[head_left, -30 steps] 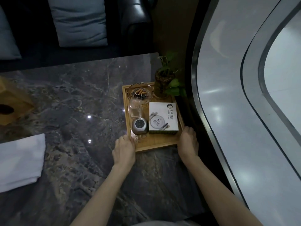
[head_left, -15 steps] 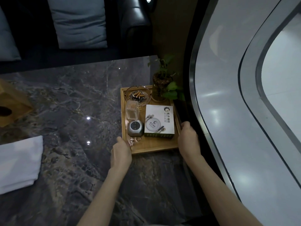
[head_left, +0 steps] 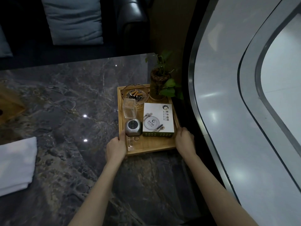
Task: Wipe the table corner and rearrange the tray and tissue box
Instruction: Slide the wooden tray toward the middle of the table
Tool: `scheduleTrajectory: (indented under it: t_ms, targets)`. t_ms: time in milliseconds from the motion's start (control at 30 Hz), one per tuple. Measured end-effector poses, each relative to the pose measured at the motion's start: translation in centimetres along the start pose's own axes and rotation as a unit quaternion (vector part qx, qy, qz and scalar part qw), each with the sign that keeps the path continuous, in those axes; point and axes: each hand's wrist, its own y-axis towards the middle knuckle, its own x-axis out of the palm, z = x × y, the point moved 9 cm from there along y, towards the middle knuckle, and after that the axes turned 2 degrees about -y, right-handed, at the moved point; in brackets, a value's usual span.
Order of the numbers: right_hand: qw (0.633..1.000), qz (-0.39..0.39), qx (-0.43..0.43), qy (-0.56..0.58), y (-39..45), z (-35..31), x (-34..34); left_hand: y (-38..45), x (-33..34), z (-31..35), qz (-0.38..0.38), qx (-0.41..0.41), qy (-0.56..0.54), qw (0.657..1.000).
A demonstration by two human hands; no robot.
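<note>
- Two hands grip the wooden tray (head_left: 151, 146) at its near corners: left hand (head_left: 116, 147) curled round the left rim, right hand (head_left: 184, 141) round the right rim.
- Tray sits at the tabletop's (head_left: 68, 98) far right corner, along the right edge.
- Tray holds an ashtray (head_left: 135, 94), potted plant (head_left: 160, 84), white box (head_left: 158, 119).
- Tissue box (head_left: 9, 105) at the left edge; white cloth (head_left: 16, 162) nearer, also left.
</note>
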Motion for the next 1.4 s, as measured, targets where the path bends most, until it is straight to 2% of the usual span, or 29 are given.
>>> scheduleTrajectory:
  t_ms: [200,400,667,900,1067,1400]
  targets:
    - [0.998,-0.006,0.038,0.051,0.8,0.7,0.8,-0.5,-0.2,1.2,0.017,0.051,0.018,0.998]
    - [0.999,0.014,0.012,0.026,0.6,0.4,0.7,-0.8,-0.9,2.2,0.03,0.098,0.033,0.994]
    - [0.997,0.047,-0.066,0.013,-0.5,-3.2,1.5,0.0,-4.4,2.0,0.047,0.141,-0.007,0.989]
    - [0.992,0.058,-0.115,0.008,-2.2,-7.8,3.6,0.1,-9.7,0.8,0.097,0.14,-0.02,0.985]
    - [0.991,0.034,-0.131,0.021,-3.8,-10.4,6.9,0.3,-13.9,-1.2,0.146,0.115,0.009,0.983]
    - [0.99,-0.005,-0.141,-0.007,-7.8,-12.7,12.7,-0.5,-19.0,-7.9,0.17,0.053,0.047,0.983]
